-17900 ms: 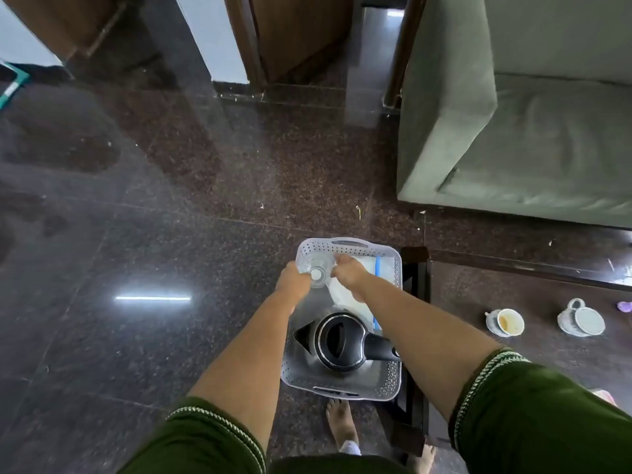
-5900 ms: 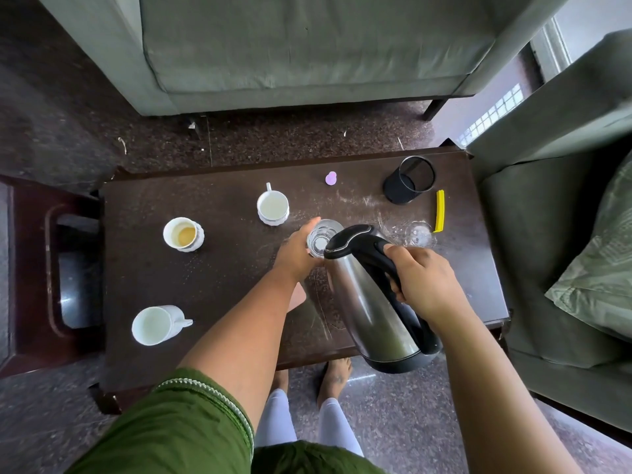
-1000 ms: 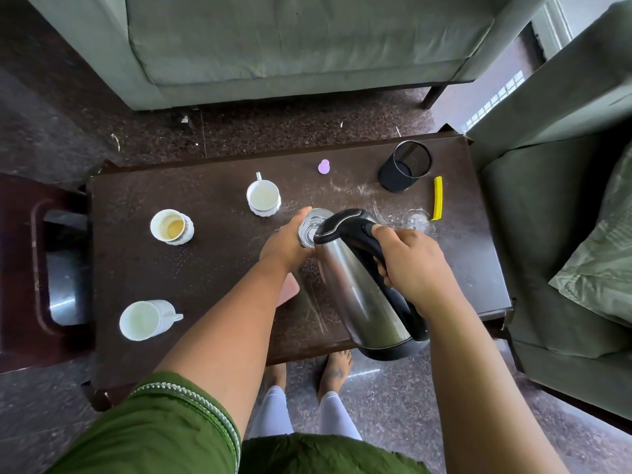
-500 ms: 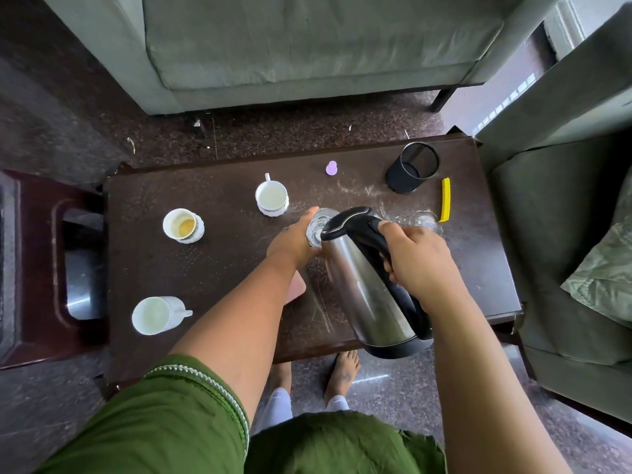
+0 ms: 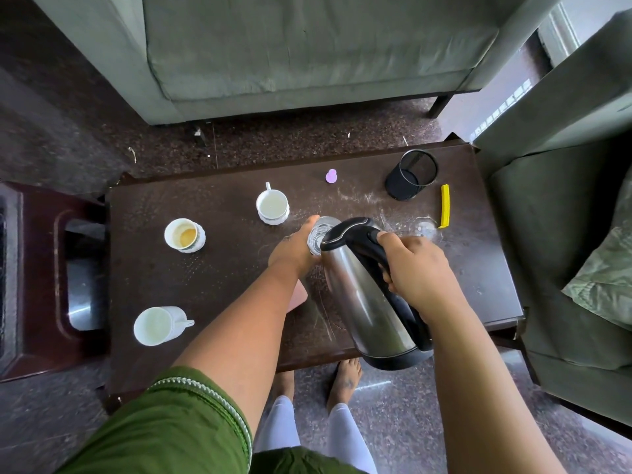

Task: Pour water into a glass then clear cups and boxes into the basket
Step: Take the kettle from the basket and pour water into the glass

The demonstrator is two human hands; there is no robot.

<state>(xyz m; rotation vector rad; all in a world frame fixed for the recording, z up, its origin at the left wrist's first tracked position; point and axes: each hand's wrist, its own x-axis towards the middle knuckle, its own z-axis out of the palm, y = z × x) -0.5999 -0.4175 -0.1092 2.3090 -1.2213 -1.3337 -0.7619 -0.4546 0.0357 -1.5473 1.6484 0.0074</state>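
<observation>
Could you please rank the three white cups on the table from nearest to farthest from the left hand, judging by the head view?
From the left hand, which grips the glass:
1. The cup with pale liquid, just beyond the hand.
2. The cup with brown dregs, farther to its left.
3. The cup on its side, near the table's front-left corner.

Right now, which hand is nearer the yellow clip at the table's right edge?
Right. The right hand grips the kettle handle, just near-left of the yellow clip. The left hand holds the glass, farther left beyond the kettle.
</observation>
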